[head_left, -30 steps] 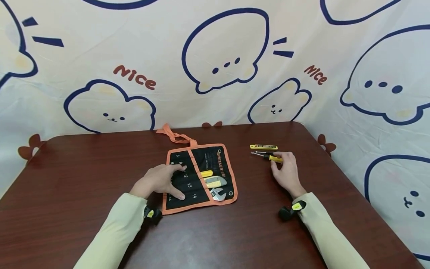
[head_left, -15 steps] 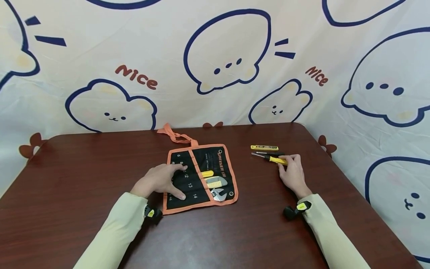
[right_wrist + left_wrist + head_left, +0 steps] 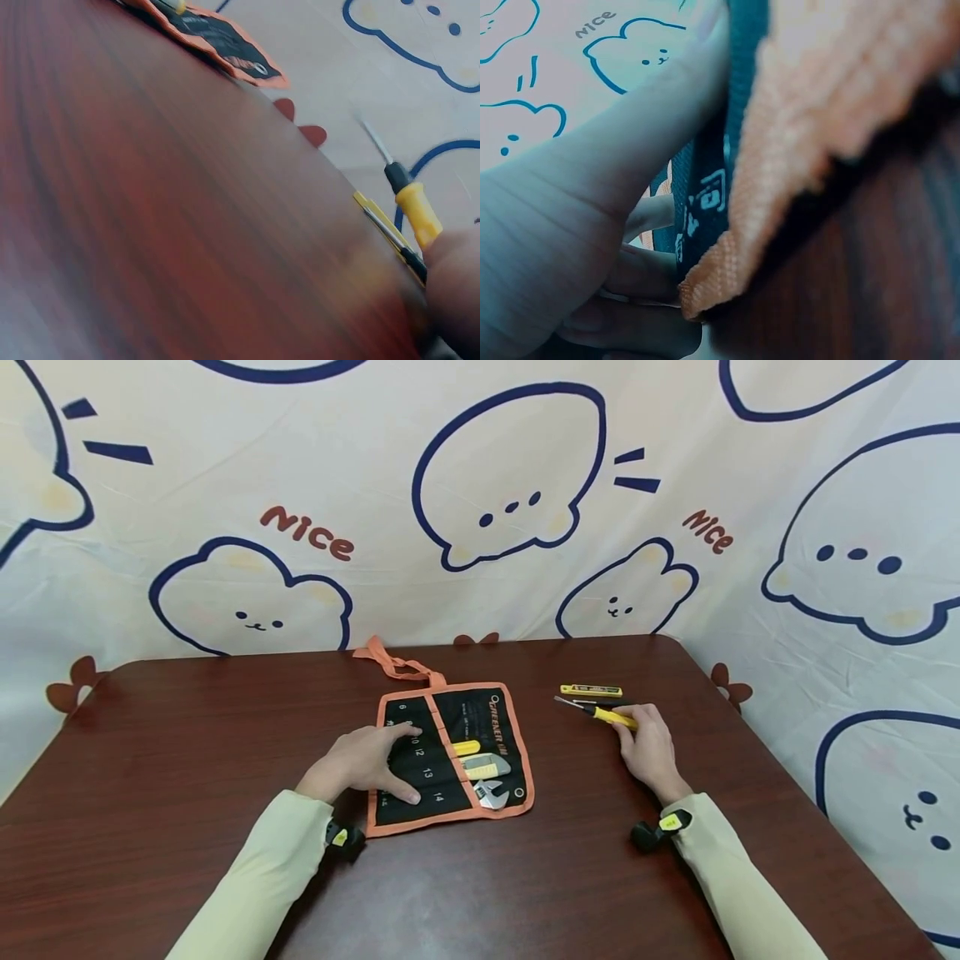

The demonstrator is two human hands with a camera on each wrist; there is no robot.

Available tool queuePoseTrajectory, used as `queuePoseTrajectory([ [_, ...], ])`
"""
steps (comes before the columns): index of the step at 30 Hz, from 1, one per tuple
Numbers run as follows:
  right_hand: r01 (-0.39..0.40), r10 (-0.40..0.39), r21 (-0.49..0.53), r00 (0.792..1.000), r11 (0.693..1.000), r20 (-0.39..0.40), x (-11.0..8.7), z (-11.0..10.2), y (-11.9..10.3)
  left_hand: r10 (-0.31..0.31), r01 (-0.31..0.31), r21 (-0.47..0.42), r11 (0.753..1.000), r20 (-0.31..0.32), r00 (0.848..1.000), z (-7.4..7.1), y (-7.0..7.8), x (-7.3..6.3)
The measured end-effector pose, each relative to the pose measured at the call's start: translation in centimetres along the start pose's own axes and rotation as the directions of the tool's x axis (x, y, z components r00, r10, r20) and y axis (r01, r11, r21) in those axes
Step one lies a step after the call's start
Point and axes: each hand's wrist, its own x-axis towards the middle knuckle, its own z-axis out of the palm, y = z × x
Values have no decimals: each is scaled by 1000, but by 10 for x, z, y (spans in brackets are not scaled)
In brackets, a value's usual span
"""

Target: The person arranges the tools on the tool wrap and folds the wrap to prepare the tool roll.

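Observation:
A black tool pouch with orange trim (image 3: 408,781) lies spread out, numbers printed on its pockets. My left hand (image 3: 352,767) rests on its left part, thumb and index finger spread over the cloth. Its other fingers show beside the trim in the left wrist view. An adjustable wrench (image 3: 492,795), a utility knife (image 3: 486,767) and a yellow handle (image 3: 467,747) stick out of the pockets. With my right hand (image 3: 651,753) I pinch the yellow handle of a screwdriver (image 3: 613,717); its shaft points left. In the right wrist view the screwdriver (image 3: 418,210) is raised off the table.
Just beyond the right hand lie a thin black-handled screwdriver (image 3: 600,702) and a slim yellow bar with black markings (image 3: 591,691). An orange tie strap (image 3: 397,668) trails from the pouch toward the back edge of the brown table (image 3: 187,752). A printed curtain (image 3: 480,602) hangs behind.
My right hand first drew back right with the screwdriver, then shifted slightly left, the shaft tip now farther left and higher. My left hand has stayed on the pouch.

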Motion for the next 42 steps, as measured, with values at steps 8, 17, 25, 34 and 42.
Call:
queuePoseTrajectory([
  [8, 194, -196, 82, 981, 978, 15, 2, 13, -13, 2, -2, 3, 1000, -6, 1000, 1, 0, 0],
  [17, 297, -311, 153, 947, 943, 76, 11, 25, -24, -9, 9, 7, 1000, -11, 1000, 1, 0, 0],
  [25, 296, -333, 209, 928, 932, 165, 20, 43, -47, -11, 11, -10, 1000, -7, 1000, 3, 5, 1],
  [34, 300, -351, 231, 909, 925, 225, 22, 53, -64, -20, 20, -23, 1000, -3, 1000, 3, 6, 3],
  [42, 337, -391, 232, 886, 912, 249, 20, 55, -71, -16, 16, -12, 1000, -16, 1000, 2, 4, 0],
])
